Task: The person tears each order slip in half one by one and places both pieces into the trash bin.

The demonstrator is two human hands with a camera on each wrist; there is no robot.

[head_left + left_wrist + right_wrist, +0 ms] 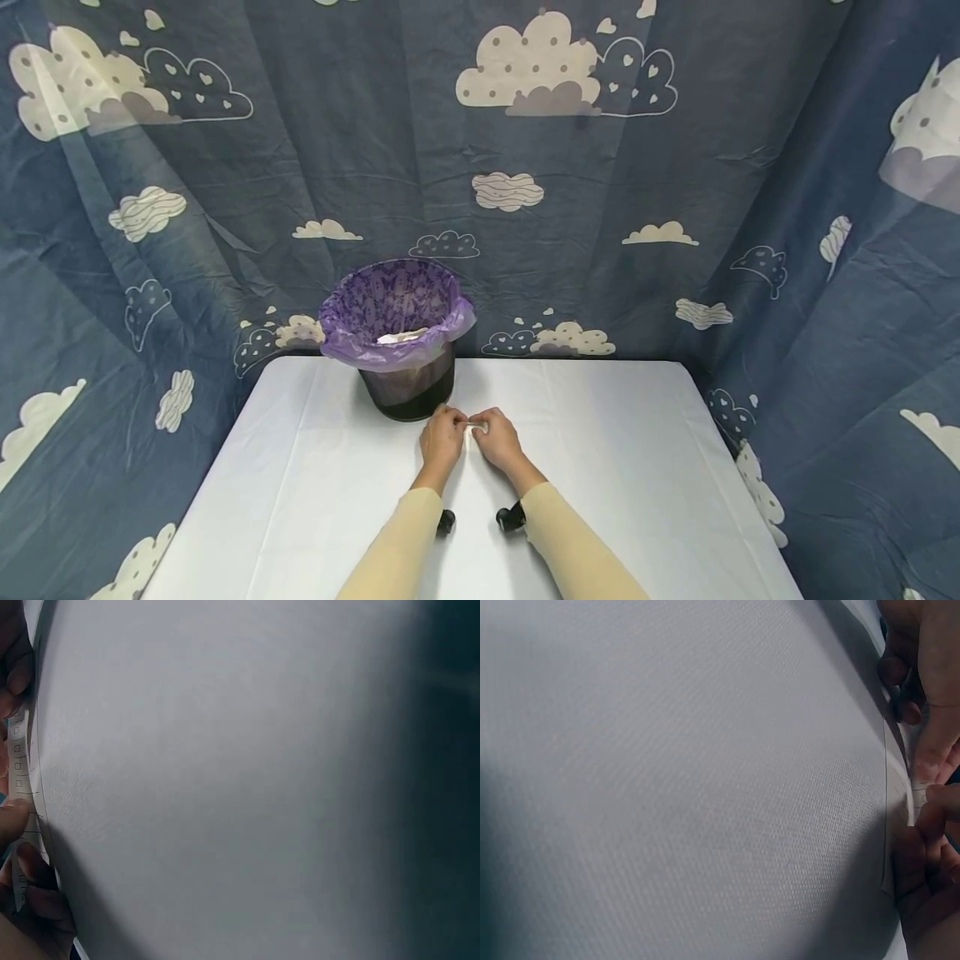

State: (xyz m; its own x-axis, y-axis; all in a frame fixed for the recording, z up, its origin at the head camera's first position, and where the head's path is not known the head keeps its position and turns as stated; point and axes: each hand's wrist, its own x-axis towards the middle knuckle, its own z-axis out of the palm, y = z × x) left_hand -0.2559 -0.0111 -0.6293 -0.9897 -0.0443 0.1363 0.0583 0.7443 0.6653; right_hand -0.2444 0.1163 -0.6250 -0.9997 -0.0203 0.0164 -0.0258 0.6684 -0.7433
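Note:
Low over the table, my left hand (pixel 442 439) and right hand (pixel 498 437) face each other, with a narrow strip of paper (pixel 477 424) pinched between fingers and thumbs. Small printed squares and short lines run along the paper strip (pixel 19 761) in the left wrist view, where fingers of both hands grip it at the left edge. Only a short piece of the paper strip (pixel 919 796) shows in the right wrist view, the rest being covered by fingers. A thin white edge of paper curves beside it.
Just behind the left hand stands a dark bin (pixel 411 387) lined with a purple bag (pixel 390 354). Something whitish (pixel 402 336) lies inside it. A white cloth covers the table (pixel 615 450). Blue curtains (pixel 375 150) with cloud prints hang behind and at both sides.

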